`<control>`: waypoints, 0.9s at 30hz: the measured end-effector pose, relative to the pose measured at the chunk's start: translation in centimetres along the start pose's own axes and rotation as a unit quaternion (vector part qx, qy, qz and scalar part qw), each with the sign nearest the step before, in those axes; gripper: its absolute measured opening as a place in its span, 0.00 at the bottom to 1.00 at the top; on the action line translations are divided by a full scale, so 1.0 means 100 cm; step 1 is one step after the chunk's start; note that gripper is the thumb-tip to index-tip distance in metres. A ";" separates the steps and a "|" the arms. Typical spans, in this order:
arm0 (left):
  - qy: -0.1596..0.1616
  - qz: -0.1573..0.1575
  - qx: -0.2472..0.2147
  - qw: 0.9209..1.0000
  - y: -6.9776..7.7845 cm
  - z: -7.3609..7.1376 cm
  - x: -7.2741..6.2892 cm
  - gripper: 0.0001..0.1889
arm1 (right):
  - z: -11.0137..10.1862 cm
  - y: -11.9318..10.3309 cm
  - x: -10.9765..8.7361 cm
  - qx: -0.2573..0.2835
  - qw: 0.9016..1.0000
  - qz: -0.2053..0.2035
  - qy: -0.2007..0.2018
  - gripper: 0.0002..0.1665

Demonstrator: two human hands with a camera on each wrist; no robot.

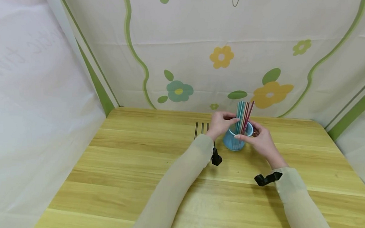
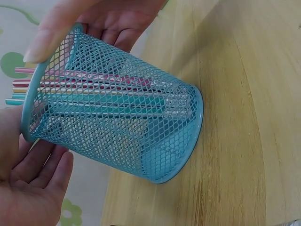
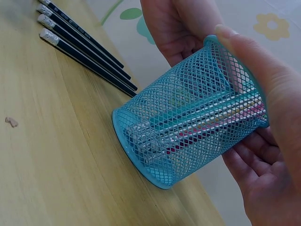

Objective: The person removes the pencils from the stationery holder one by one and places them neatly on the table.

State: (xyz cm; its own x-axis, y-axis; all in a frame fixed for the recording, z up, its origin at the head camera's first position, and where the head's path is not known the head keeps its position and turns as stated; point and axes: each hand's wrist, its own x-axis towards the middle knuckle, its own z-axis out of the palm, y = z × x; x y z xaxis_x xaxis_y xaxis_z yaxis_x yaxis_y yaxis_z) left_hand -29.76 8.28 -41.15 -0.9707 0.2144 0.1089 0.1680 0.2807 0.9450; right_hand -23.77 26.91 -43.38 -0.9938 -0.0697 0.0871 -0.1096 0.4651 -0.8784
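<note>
A light blue mesh pencil cup (image 1: 234, 142) stands on the wooden table. Inside it is an upright bundle of colored pencils (image 1: 241, 112) in teal, pink, red and yellow, their silvery ends down, seen through the mesh in both wrist views. My left hand (image 1: 220, 123) pinches the bundle above the rim between thumb and index finger; its other fingers (image 2: 49, 172) lie beside the cup's outer wall. My right hand (image 1: 263, 140) grips the cup from the right, with the thumb (image 3: 240, 44) over the near rim and the fingers around the far side.
Several black pencils (image 3: 80, 44) with white erasers lie side by side left of the cup, partly behind my left wrist in the head view. A small brown scrap (image 3: 11, 122) lies on the table (image 1: 123, 179). A flower-printed cloth (image 1: 199, 67) hangs behind the table.
</note>
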 end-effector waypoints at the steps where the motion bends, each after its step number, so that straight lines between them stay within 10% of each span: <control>1: 0.002 0.000 -0.005 1.000 0.000 -0.001 -0.001 0.11 | 0.000 0.000 0.000 0.000 1.000 -0.001 0.000 0.54; 27: 0.042 0.039 -0.057 0.997 0.007 -0.010 0.001 0.11 | 0.001 0.002 0.001 0.007 1.000 -0.016 0.005 0.54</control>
State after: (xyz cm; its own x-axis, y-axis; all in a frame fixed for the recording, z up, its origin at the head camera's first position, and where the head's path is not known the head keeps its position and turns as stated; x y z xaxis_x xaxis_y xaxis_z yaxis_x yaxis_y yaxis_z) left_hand -29.89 7.55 -40.19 -0.9671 0.1514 0.2046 0.2279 0.1574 0.9609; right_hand -23.86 26.90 -43.60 -0.9898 -0.0756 0.1207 -0.1419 0.4499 -0.8818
